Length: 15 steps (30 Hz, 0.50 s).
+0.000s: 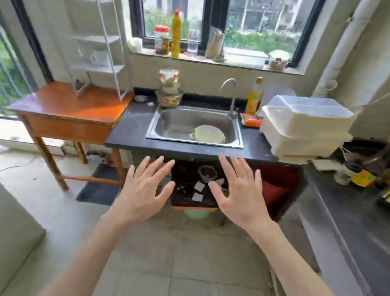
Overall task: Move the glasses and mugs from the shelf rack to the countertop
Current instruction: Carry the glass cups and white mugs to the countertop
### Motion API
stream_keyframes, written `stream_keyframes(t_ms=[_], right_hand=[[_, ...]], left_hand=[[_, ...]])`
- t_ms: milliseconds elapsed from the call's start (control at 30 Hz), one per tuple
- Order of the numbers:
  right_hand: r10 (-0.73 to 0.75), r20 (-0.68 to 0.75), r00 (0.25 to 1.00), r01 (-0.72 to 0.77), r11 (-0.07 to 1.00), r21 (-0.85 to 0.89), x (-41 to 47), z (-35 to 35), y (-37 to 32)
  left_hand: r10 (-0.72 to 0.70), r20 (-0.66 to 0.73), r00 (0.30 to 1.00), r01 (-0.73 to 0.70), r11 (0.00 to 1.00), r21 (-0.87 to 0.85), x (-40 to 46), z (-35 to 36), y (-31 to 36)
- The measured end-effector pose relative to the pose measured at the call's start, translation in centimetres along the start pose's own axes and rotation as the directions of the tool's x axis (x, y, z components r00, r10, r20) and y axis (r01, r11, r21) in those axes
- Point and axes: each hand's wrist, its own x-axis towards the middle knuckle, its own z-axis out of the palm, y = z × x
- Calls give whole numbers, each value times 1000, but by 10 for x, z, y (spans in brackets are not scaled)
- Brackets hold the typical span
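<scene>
White wire rack (101, 40) stands at far left on an orange-brown wooden table (72, 107), against the wall. Clear glassware (91, 54) sits on its middle shelves, too blurred to tell glasses from mugs; one more item (78, 83) sits at the rack's foot. Dark countertop (130, 130) adjoins the table on its right. Stacked bowls (169, 89) stand at the counter's back edge, just left of the tap (229, 91). Steel sink (196, 126) holds a pale plate (209, 133). Left hand (144, 186) is raised in front of the counter edge, palm down, fingers spread wide, holding nothing. Right hand (240, 192) is level with it, near it but apart, likewise spread wide and holding nothing. Both hands are well apart from the rack. Yellow bottle (253, 98) stands right of the tap. White lidded containers (305, 126) are stacked at the counter's right end. Sauce bottles (385, 177) stand on the side counter at far right.
</scene>
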Motion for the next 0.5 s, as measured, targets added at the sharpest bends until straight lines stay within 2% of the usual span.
stream_keyframes(t_ms=[200, 500], right_hand=[[-182, 41, 982, 181, 983, 29, 74, 62, -114], [-328, 130, 936, 317, 944, 92, 182, 144, -221]], left_hand=[[-142, -24, 990, 142, 990, 16, -3, -48, -113], [-361, -31, 932, 361, 932, 24, 25, -100, -248]])
